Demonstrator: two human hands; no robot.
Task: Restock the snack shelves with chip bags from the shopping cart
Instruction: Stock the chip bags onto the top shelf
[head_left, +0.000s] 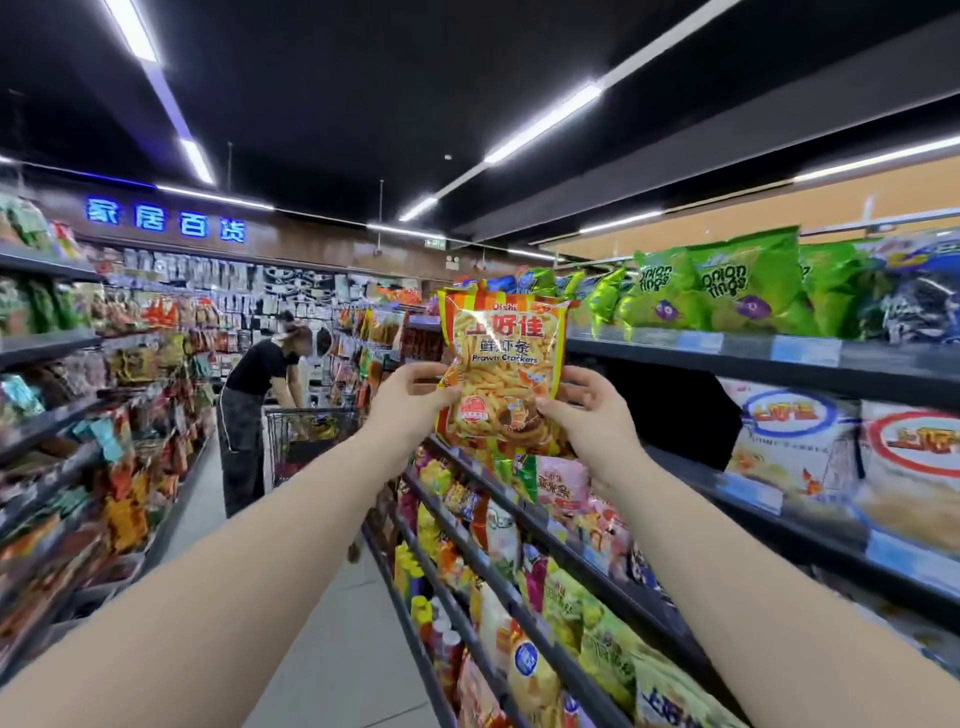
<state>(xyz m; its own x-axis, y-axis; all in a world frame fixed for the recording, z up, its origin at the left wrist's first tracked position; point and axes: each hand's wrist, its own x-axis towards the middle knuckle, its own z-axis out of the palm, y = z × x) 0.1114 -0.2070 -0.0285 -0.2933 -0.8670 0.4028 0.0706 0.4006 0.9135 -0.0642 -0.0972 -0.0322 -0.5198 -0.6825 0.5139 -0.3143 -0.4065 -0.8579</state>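
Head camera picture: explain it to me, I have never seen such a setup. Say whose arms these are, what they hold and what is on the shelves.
There is no machine here. The one picture comes from a camera worn on a person's head, looking forward and down, so the two bare arms are that person's own. The left hand and right hand hold a bag of prawn crackers upright by its lower sides. On the right, the top shelf carries green onion ring bags; below it is a dark gap beside white bags. Farther down the aisle another person bends over a shopping cart.
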